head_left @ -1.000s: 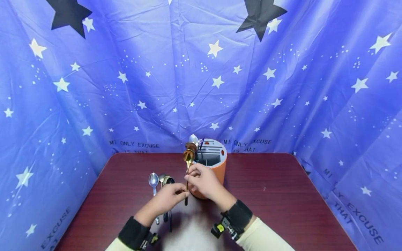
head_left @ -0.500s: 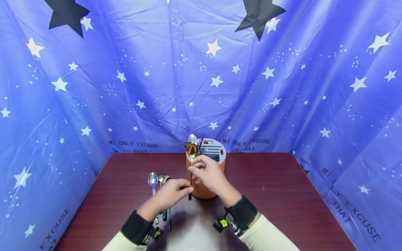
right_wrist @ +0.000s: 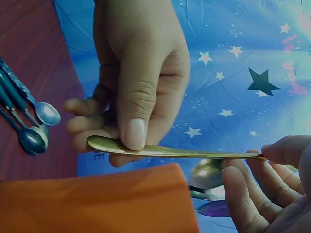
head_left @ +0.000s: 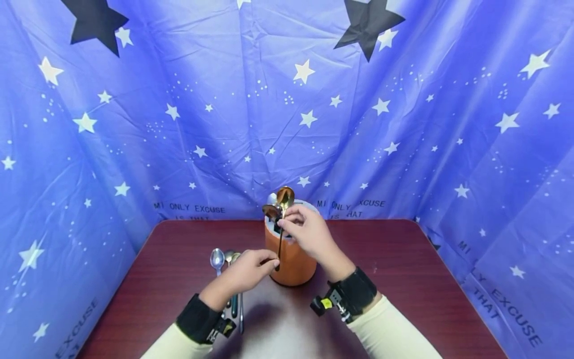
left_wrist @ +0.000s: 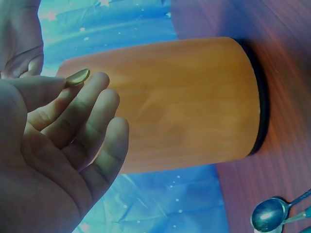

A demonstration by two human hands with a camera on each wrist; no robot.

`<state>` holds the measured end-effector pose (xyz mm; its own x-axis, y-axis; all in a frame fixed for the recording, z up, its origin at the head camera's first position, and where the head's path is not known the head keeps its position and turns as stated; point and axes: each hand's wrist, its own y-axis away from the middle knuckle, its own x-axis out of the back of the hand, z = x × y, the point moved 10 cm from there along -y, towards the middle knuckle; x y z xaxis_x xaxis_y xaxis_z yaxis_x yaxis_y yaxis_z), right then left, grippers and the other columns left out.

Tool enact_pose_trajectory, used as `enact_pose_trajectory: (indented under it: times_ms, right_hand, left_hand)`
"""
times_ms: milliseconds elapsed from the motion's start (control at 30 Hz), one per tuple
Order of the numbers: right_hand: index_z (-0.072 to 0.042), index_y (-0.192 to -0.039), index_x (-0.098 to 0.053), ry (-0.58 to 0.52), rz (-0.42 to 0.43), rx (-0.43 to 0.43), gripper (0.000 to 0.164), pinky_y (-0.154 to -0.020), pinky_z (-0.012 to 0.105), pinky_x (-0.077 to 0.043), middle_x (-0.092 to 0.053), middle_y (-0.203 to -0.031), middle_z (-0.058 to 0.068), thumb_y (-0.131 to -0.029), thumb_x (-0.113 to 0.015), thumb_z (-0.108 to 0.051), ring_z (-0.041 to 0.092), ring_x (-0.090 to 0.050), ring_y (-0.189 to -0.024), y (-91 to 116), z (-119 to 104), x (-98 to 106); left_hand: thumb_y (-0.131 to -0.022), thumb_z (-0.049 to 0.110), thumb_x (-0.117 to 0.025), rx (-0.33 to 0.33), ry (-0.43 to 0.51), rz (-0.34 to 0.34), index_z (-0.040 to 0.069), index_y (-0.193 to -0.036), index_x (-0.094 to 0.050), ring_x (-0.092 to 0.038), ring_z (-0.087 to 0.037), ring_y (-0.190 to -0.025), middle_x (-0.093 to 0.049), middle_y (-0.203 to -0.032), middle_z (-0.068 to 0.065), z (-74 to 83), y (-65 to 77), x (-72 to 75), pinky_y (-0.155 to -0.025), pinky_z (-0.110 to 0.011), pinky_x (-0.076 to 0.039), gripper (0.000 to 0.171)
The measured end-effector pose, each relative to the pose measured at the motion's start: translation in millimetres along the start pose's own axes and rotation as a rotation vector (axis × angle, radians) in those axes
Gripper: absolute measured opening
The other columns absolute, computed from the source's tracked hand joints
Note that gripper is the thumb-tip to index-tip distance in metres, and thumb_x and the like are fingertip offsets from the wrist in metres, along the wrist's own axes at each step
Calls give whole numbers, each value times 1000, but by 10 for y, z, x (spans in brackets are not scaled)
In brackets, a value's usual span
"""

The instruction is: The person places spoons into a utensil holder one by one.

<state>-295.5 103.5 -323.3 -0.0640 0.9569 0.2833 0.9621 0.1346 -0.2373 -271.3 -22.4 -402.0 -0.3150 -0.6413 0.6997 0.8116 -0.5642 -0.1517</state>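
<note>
A gold spoon (head_left: 285,196) stands upright, bowl up, in front of the orange cylindrical utensil holder (head_left: 293,264). My left hand (head_left: 248,271) pinches its handle's lower end between thumb and fingers; the right wrist view shows the gold spoon handle (right_wrist: 180,152) lying across between both hands. My right hand (head_left: 310,235) pinches the handle higher up, near the bowl. Other spoons (head_left: 270,211) stand in the holder, their bowls above its rim. In the left wrist view only the handle tip (left_wrist: 78,76) sticks out past the left thumb.
Left of the holder several spoons (head_left: 217,258) lie side by side on the dark red table (head_left: 367,269), partly behind my left hand. A blue star-patterned curtain (head_left: 251,124) surrounds the table at the back and both sides.
Both hands have moved up and to the right with the gold spoon. Its bowl has risen from left of the holder's rim to above the rim, beside the other spoons.
</note>
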Motion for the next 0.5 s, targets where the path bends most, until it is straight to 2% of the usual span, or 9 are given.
enact_pose_trajectory:
  times_ms: [133,300,500]
  right_hand:
    - [0,-113,-64,10,12,-7,25,-60,40,-59,-74,-99,16,-94,-72,-14,24,-70,-73,-29,-71,80]
    - [0,-116,-63,32,19,-7,29,-60,38,-59,-74,-103,18,-95,-71,-18,24,-70,-73,-65,-145,157]
    - [1,-118,-62,4,32,8,29,-63,44,-60,-73,-103,18,-96,-70,-16,28,-71,-75,-126,-188,237]
  left_hand:
    - [-105,24,-54,-1,-6,15,17,-96,-70,-55,-7,-69,-66,-83,4,48,-37,42,-64,-29,-48,19]
    - [-106,25,-54,26,2,-4,20,-97,-69,-54,-8,-67,-70,-87,-3,85,-107,63,-62,-29,-47,19]
    - [-106,25,-53,31,4,-18,19,-99,-70,-55,-8,-67,-67,-84,4,154,-217,82,-63,-30,-47,19]
